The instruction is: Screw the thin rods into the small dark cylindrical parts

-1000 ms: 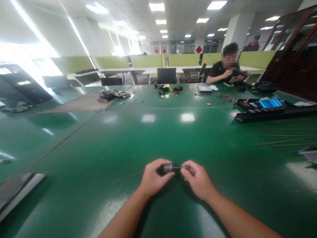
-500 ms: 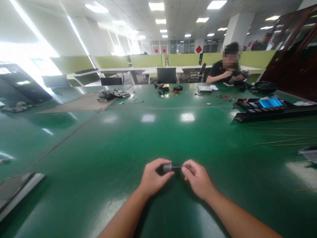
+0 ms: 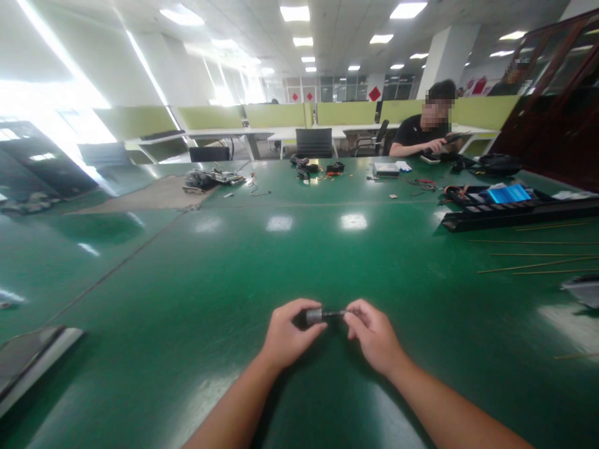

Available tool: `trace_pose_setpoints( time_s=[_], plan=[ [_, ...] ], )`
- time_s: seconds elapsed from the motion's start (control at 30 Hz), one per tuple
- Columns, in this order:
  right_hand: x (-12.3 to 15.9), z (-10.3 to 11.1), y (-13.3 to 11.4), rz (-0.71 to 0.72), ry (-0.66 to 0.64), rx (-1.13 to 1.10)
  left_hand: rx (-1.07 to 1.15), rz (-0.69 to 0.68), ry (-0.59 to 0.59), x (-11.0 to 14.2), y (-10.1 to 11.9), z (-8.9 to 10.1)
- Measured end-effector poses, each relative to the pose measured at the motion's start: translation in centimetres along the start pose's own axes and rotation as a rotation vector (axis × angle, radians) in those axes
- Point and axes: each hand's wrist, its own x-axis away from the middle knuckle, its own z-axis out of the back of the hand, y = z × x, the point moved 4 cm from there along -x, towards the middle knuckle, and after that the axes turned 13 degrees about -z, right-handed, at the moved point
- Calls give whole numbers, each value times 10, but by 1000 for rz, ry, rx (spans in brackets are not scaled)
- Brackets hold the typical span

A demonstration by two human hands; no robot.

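Both my hands meet low in the middle of the head view, just above the green table (image 3: 196,293). My left hand (image 3: 286,335) is closed around a small grey cylindrical part (image 3: 314,315). A thin dark shaft (image 3: 333,313) sticks out of that part to the right. My right hand (image 3: 373,335) pinches the far end of this shaft with its fingertips. The two hands are a few centimetres apart, joined only by the small piece.
A flat dark panel (image 3: 28,365) lies at the near left edge. Thin rods (image 3: 533,257) and a long black tray (image 3: 515,211) with a blue item lie at right. Tools and cables (image 3: 318,168) are scattered at the far side, where a seated person (image 3: 423,134) works.
My hands and the small part have barely moved. The seated person across the table has lowered their hands toward the table.
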Motion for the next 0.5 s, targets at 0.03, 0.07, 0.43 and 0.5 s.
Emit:
trace_pose_setpoints(
  time_s=[0.03,0.07,0.43,0.5],
  plan=[
    [-1,0,0,-1,5,-20,-12,3,7,0,0,2],
    [-1,1,1,-3,11,-43,-29,10,20,-1,0,3],
    [-8,-3,3,9,-5,-77,355,527,312,-5,-23,19],
    [-8,-5,1,18,-8,-76,328,534,281,-1,-22,41]
  ],
)
